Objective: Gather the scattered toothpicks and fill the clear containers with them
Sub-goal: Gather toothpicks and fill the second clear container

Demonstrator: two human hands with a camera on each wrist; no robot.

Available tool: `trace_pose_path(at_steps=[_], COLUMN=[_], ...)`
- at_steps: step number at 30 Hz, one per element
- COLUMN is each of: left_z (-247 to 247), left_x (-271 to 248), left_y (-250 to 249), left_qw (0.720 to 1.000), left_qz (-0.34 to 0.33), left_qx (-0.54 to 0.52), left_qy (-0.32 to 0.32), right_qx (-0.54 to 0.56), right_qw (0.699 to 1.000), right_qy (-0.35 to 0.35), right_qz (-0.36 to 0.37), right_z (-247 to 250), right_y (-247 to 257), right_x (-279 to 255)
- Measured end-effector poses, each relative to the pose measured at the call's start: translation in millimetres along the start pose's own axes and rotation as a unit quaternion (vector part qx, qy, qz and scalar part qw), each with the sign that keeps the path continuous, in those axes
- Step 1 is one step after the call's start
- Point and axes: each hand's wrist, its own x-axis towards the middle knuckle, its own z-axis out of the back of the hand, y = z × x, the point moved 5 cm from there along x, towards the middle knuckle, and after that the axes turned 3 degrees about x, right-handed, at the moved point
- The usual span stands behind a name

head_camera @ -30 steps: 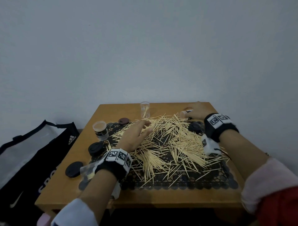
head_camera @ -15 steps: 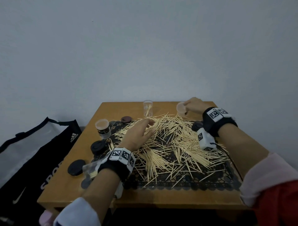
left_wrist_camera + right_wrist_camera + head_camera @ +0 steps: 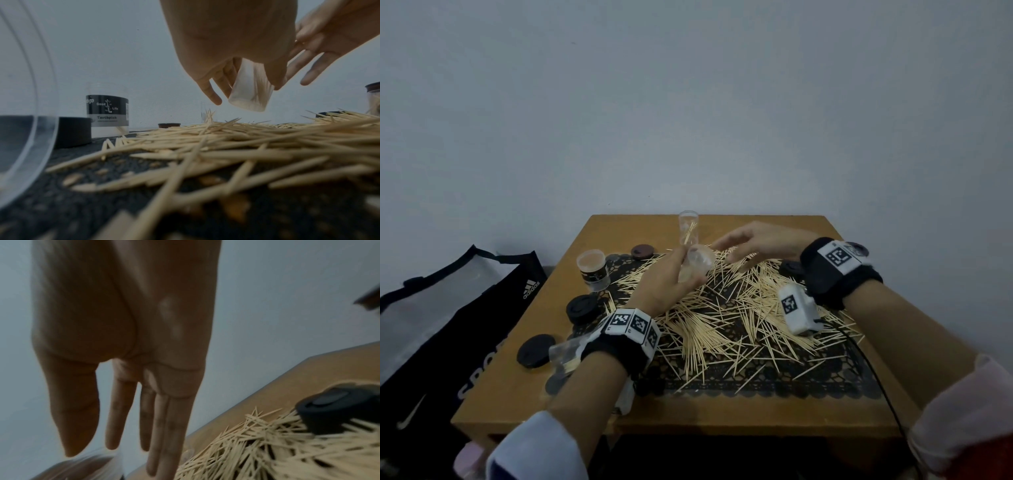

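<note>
- Standing by a pale wall, a wooden table (image 3: 722,426) holds everything, and a black Adidas bag (image 3: 465,325) leans beside its left edge.
- A black lace mat (image 3: 774,383) lies on the table top.
- Lots of toothpicks (image 3: 739,315) lie scattered in a big heap all over the mat.
- The left hand (image 3: 664,284) is up above the heap, with its thumb and fingers curled round a small clear container (image 3: 697,267), which is tilted.
- The right hand (image 3: 760,241) is just beside that container, with its fingers straight and spread, and it holds nothing.
- A tall clear container (image 3: 688,231) stands upright at the far edge of the table with a few toothpicks inside.
- A clear container with a black "Toothpick" label (image 3: 593,270) stands on the left side, near the mat's corner.
- Another clear container (image 3: 566,353) lies on its side by the left wrist.
- Two black lids (image 3: 582,308) lie on the left side of the table, one nearer than the other.
- A small brown lid (image 3: 642,250) sits by the far left corner of the mat.
</note>
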Motion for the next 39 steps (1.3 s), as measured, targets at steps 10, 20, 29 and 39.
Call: trace_pose_path(at_steps=[10, 20, 29, 39], left_z=[-0.9, 1.0, 3.3, 5.6], left_x=[-1.0, -2.6, -0.5, -0.7], left_y=[2.9, 0.2, 1.5, -1.9], left_qw=[1.0, 1.0, 0.997, 0.992], left_qz=[0.003, 0.009, -0.032, -0.062], left_qx=[0.024, 0.018, 0.07, 0.102], left_qy=[0.013, 0.017, -0.006, -0.04], right_qx=[-0.359, -0.321, -0.311, -0.483], right_qw=[0.914, 0.94, 0.939, 0.862], right_qy=[-0.009, -0.081, -0.147, -0.147], right_qz=[-0.186, -0.084, -0.014, -0.054], right_z=[3.9, -9.3, -15.3, -14.4], right_y=[-77.6, -72.1, -57.2, -51.6], right_x=[-41.5, -32.5, -24.0, -7.6])
